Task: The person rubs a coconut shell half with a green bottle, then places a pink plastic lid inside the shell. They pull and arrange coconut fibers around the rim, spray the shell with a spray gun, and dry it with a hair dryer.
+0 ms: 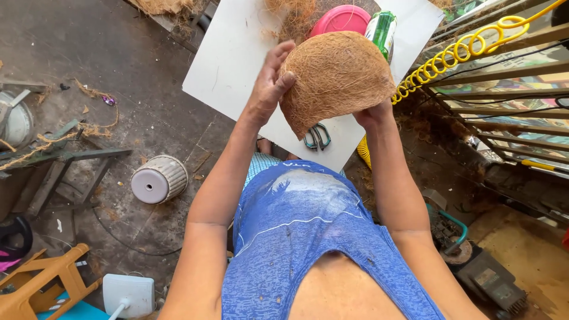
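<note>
Brown hairy coconut-fibre bowl (pixel 338 80) held up over the white desk (pixel 228 65), left hand (pixel 271 80) half open, fingers pressed on its left edge, right hand (pixel 373 114) gripping its lower right side, mostly hidden, scissors (pixel 317 136) below, pink bowl (pixel 341 19) behind

The person wears a sleeveless blue knit top (pixel 308 237) of heathered, speckled fabric, with a paler, whitish patch across the chest and thin white lines curving over it. Its front opens in a low gap at the bottom of the view. Both arms are bare from the shoulder down; left hand (pixel 269 83) and right hand (pixel 373 114) are ungloved.
</note>
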